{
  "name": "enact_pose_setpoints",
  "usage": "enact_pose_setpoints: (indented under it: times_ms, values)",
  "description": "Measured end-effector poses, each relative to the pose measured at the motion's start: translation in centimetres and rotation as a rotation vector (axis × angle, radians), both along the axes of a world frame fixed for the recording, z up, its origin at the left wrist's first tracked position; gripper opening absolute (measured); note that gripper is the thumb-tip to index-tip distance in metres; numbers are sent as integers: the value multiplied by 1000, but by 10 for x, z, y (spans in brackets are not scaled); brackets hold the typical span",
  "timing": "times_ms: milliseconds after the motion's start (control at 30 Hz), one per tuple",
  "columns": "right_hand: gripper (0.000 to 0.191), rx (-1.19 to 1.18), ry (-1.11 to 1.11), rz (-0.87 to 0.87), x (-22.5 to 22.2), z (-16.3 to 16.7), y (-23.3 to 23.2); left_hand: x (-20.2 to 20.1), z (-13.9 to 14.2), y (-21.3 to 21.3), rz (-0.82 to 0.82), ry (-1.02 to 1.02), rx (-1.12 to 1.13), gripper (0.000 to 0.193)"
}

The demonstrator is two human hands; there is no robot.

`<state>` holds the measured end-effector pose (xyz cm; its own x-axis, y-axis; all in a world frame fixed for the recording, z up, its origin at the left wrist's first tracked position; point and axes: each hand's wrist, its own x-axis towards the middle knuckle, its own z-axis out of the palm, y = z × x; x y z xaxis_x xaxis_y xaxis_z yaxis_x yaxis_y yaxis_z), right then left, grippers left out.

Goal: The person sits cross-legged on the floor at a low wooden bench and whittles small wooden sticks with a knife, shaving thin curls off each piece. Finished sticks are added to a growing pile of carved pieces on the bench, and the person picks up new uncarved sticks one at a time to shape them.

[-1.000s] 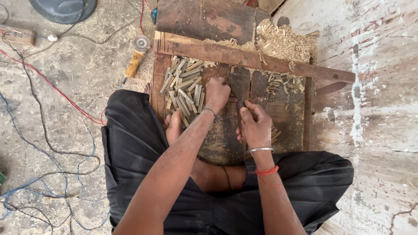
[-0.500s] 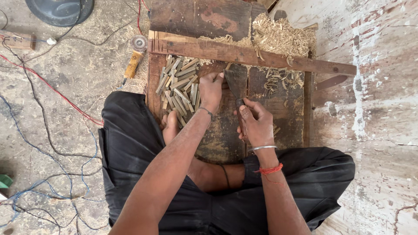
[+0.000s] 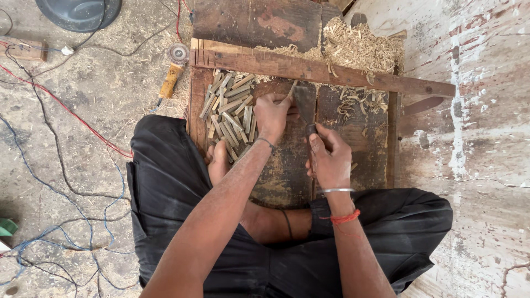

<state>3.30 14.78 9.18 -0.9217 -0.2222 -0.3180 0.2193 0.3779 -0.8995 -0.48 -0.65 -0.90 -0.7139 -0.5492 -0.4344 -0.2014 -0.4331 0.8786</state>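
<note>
Left hand (image 3: 271,115) closed around one thin pale wooden stick (image 3: 291,91), held upright on the dark worn wooden board (image 3: 284,171) lying on the floor. Right hand (image 3: 330,160) closed on the dark handle of a broad-bladed chisel (image 3: 305,105), blade just beside the stick. Heap of short cut wooden sticks (image 3: 229,110) left of the left hand, too many to count. One pile of pale wood shavings (image 3: 361,49) at the board's far right. One orange-handled angle grinder (image 3: 172,72) on the floor. No packages or labels visible

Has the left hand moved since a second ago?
Yes. The left hand shifted off the pile of small wooden sticks, toward the plank.
</note>
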Motion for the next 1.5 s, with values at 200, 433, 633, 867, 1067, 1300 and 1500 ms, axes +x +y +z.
enact_pose_setpoints:
  times_ms: [200, 433, 633, 867, 1067, 1300, 1500]
  values:
    - [40, -20, -95, 6, -7, 6, -1, 1, 0, 3, 37, 38, -59, 17]
    - [41, -16, -90, 35, -10, 8, 6, 0, -3, 3, -6, 52, -7, 12]
    - [40, 62, -27, 76, -11, 7, 7, -6, -8, 10, 52, -79, -179, 20]
    - [38, 112, -23, 60, -1, 22, 2, -18, -18, 23, 156, -149, -427, 15]
    - [33, 217, -19, -1, 9, 40, -10, -13, -6, 26, 161, -197, -393, 12]
    - [36, 181, -23, 46, 0, 44, -14, -10, -1, 25, 148, -220, -426, 15]
    - [33, 156, -43, 39, 10, 45, 0, -10, -2, 29, 128, -255, -426, 15]
